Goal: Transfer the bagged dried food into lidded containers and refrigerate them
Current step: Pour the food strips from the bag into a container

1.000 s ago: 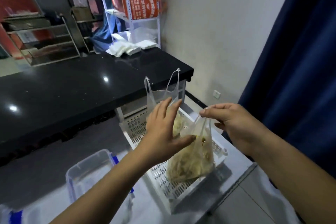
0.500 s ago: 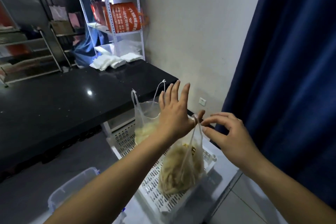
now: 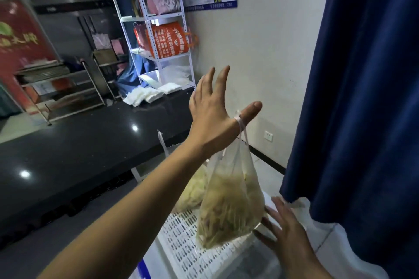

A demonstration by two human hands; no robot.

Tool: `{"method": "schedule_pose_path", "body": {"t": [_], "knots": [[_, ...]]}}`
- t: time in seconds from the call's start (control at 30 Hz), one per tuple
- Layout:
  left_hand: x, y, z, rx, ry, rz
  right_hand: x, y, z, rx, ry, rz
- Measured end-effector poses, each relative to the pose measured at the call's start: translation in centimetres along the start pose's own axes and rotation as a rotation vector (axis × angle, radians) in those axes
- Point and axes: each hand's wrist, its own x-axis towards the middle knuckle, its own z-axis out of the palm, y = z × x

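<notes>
Above the white perforated basket (image 3: 181, 247), the left hand (image 3: 210, 118) spreads its fingers straight, one clear bag of pale dried strips (image 3: 229, 208) hanging by handle loops hooked over its thumb. The right hand (image 3: 285, 233), fingers relaxed, reaches its fingertips to that bag's lower side. A second bag (image 3: 192, 192) sits in the basket behind. Beyond stands one black counter (image 3: 79, 154).

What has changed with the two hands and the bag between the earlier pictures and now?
The left hand has risen, fingers spread, and lifted the bag off the white basket by a handle looped over its thumb. The right hand let go of the handle and dropped beside the bag's bottom. The second bag stayed in the basket.
</notes>
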Motion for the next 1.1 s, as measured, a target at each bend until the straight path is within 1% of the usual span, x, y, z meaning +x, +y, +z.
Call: {"method": "schedule_pose_path", "body": {"t": [0.03,0.07,0.1,0.13,0.17,0.2,0.23,0.27,0.33,0.4,0.47,0.53,0.6,0.63,0.8,0.93,1.03,1.1], "knots": [[0.3,1.3,-0.4,-0.049,0.004,-0.001,0.5,0.1,-0.3,0.11,-0.009,0.101],[0.7,2.4,-0.8,-0.111,0.014,-0.005,1.0,0.4,-0.7,0.214,-0.059,0.194],[1.2,3.3,-1.2,-0.188,0.03,-0.015,1.3,0.8,-0.9,0.291,-0.205,0.25],[1.8,4.0,-1.8,-0.268,0.051,-0.024,1.3,1.5,-1.2,0.302,-0.375,0.219],[2.4,4.3,-2.4,-0.329,0.079,-0.032,1.7,2.9,-1.6,0.308,-0.43,0.117],[2.8,4.3,-3.0,-0.342,0.122,-0.034,2.0,3.7,-2.3,0.363,-0.501,0.088],[3.4,3.7,-3.4,-0.295,0.173,-0.034,1.7,3.6,-2.5,0.397,-0.56,0.089],[3.7,2.8,-3.7,-0.192,0.216,-0.044,1.8,3.7,-2.3,0.424,-0.629,0.093],[3.5,0.0,-4.0,0.038,0.243,-0.12,0.6,2.7,-1.4,0.433,-0.734,0.112],[2.1,-3.0,-4.4,0.156,0.22,-0.213,0.7,1.3,-1.3,0.391,-0.738,0.181],[0.3,-5.4,-5.2,0.311,0.227,-0.255,0.4,0.6,-0.9,0.337,-0.759,0.282],[-1.9,-6.8,-6.3,0.459,0.245,-0.288,0.4,0.7,-0.9,0.332,-0.732,0.31],[-3.9,-7.5,-7.3,0.502,0.25,-0.298,0.6,0.2,-0.9,0.292,-0.659,0.317],[-5.1,-8.0,-7.8,0.521,0.268,-0.31,0.8,-0.1,-0.7,0.24,-0.655,0.325],[-12.0,-10.9,-10.2,0.694,0.318,-0.428,2.4,-1.4,1.0,-0.045,-0.714,0.356],[-18.2,-12.9,-11.9,0.851,0.269,-0.562,2.7,-1.0,3.4,-0.311,-0.772,0.376],[-22.1,-14.2,-13.6,0.928,0.224,-0.685,2.1,0.4,5.5,-0.417,-0.812,0.411],[-24.4,-15.3,-14.5,0.968,0.191,-0.759,1.9,1.2,6.6,-0.441,-0.767,0.453]]}}
